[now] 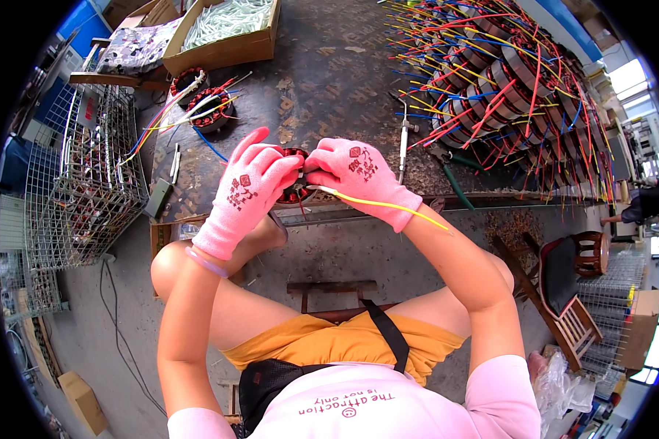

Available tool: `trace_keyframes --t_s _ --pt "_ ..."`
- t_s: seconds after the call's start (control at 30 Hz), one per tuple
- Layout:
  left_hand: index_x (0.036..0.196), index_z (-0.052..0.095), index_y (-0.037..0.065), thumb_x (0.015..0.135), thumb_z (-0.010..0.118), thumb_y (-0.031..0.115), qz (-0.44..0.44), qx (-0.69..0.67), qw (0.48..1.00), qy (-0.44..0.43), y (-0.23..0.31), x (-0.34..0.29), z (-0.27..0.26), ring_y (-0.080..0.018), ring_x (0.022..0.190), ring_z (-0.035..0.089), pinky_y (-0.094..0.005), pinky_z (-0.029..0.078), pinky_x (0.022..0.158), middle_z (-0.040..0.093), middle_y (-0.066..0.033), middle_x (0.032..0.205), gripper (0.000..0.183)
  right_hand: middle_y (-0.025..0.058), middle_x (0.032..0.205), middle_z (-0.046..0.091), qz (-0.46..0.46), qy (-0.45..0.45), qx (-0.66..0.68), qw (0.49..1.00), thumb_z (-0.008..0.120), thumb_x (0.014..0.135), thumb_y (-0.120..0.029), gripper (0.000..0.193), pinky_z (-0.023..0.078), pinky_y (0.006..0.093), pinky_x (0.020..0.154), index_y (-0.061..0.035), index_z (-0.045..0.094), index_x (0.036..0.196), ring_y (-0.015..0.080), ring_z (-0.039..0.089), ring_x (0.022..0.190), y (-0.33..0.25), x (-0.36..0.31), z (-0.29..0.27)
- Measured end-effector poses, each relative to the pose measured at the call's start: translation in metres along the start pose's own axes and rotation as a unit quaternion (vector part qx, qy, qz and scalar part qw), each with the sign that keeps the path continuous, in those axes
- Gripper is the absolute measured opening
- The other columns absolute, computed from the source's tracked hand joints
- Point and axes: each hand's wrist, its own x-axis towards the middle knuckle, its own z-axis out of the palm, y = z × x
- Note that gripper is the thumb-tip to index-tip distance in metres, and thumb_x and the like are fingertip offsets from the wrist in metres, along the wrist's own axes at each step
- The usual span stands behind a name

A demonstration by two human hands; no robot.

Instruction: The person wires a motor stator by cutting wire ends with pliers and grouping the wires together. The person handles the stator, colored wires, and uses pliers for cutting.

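At the near edge of the table, a motor stator (295, 195) with dark red copper windings is between my two pink-gloved hands. My left hand (250, 183) is closed on its left side, with the index finger sticking up. My right hand (355, 170) has its fingers curled in against the right side of the stator; the fingertips are partly hidden. A yellow lead wire (388, 203) with a white sleeve at its inner end runs from the stator under my right hand and over the wrist. A short red wire hangs below the stator.
Two wound stators (211, 110) with coloured leads lie at the far left, near a carton (220, 45) of white sleeves. Stacked stators (490, 88) with bristling wires fill the right. A slim metal tool (403, 143) and green-handled pliers (458, 183) lie before them. A wire basket (99, 175) stands left.
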Motion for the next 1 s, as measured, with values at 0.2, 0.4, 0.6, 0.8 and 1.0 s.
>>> trace_keyframes --t_s 0.2,0.4,0.6,0.8,1.0 --pt "0.103 0.067 0.015 0.075 0.073 0.007 0.006 0.012 1.000 -0.009 0.001 -0.006 0.001 -0.0283 0.102 0.060 -0.0519 0.043 0.111 0.059 -0.0043 0.094 0.029 0.0076 0.093 0.065 0.026 0.009 -0.024 0.999 0.065 0.092 -0.023 0.016 0.052 0.0402 0.076 -0.0069 0.065 0.095 0.0288 0.066 0.090 0.011 -0.024 -0.012" --pt "0.106 0.068 0.013 0.077 0.070 0.005 -0.003 -0.015 0.998 -0.065 0.002 -0.003 -0.006 -0.0293 0.109 0.058 -0.0521 0.040 0.113 0.060 -0.0069 0.104 0.030 0.0103 0.085 0.068 0.233 -0.079 0.299 0.922 0.062 0.095 -0.025 0.025 0.050 0.0333 0.066 -0.0006 0.067 0.099 0.0179 0.063 0.073 0.013 -0.021 -0.013" --pt "0.139 0.053 0.003 0.088 0.065 0.028 -0.045 -0.039 0.986 -0.156 0.008 0.001 -0.011 -0.0400 0.139 0.042 -0.0517 0.028 0.120 0.046 -0.0181 0.151 0.058 0.0105 0.076 0.066 0.251 -0.103 0.233 0.934 0.064 0.092 -0.030 0.030 0.048 0.0359 0.065 0.0004 0.065 0.093 0.0196 0.062 0.069 0.019 -0.020 -0.015" --pt "0.147 0.044 0.004 0.078 0.072 0.053 -0.039 -0.046 0.980 -0.187 0.007 -0.007 -0.009 -0.0405 0.142 0.037 -0.0523 0.031 0.117 0.038 -0.0199 0.155 0.089 0.0126 0.080 0.067 0.280 -0.084 0.200 0.935 0.064 0.092 -0.031 0.031 0.049 0.0392 0.070 -0.0009 0.066 0.092 0.0255 0.065 0.074 0.015 -0.027 -0.010" --pt "0.150 0.042 0.009 0.071 0.077 0.059 -0.092 0.011 0.982 -0.162 0.013 -0.015 0.006 -0.0380 0.140 0.039 -0.0498 0.036 0.112 0.038 -0.0194 0.154 0.100 0.0055 0.093 0.067 0.188 0.066 0.150 0.968 0.081 0.080 -0.023 0.034 0.052 0.0314 0.071 -0.0086 0.069 0.108 0.0203 0.067 0.081 -0.011 -0.041 -0.008"
